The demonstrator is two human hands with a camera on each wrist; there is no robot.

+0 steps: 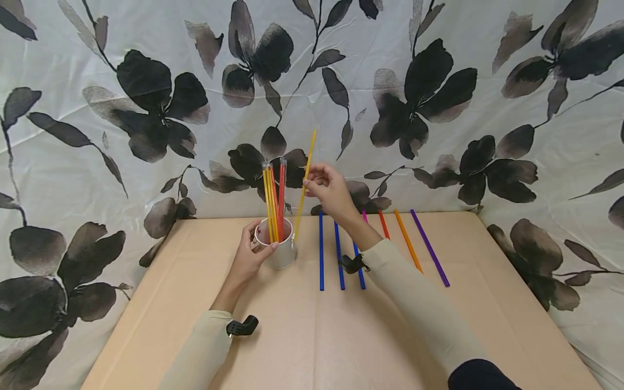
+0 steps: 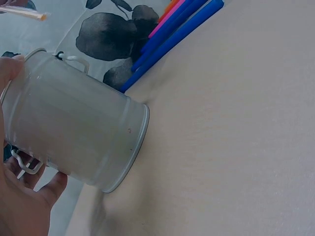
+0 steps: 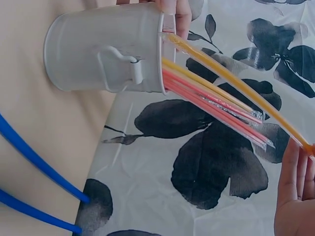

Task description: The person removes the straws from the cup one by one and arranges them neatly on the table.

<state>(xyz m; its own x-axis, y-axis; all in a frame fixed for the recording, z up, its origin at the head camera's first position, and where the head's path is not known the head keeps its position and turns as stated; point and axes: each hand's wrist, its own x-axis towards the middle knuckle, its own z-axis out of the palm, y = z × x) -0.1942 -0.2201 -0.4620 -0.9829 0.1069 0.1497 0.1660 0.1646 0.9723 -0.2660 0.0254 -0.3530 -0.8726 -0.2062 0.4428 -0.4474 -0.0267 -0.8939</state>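
A small white metal pail (image 1: 281, 260) with side handles stands on the table, and my left hand (image 1: 247, 259) grips it at the rim from the left. Several yellow and red straws (image 1: 282, 187) in clear wrappers stand in the pail, leaning slightly. Between thumb and fingers, my right hand (image 1: 332, 194) pinches a yellow straw (image 1: 311, 153) near its upper half. That straw slants, its low end close to the pail's right rim in the right wrist view; whether it touches the rim I cannot tell. The left wrist view shows the pail's side (image 2: 74, 118) and my left fingers around its edge.
Right of the pail, three blue straws (image 1: 321, 254), a pink straw (image 1: 364, 216), a red straw (image 1: 384, 225), an orange straw (image 1: 408, 241) and a purple straw (image 1: 430, 247) lie on the table (image 1: 292, 336). Behind the table's far edge hangs a flowered cloth (image 1: 351, 32).
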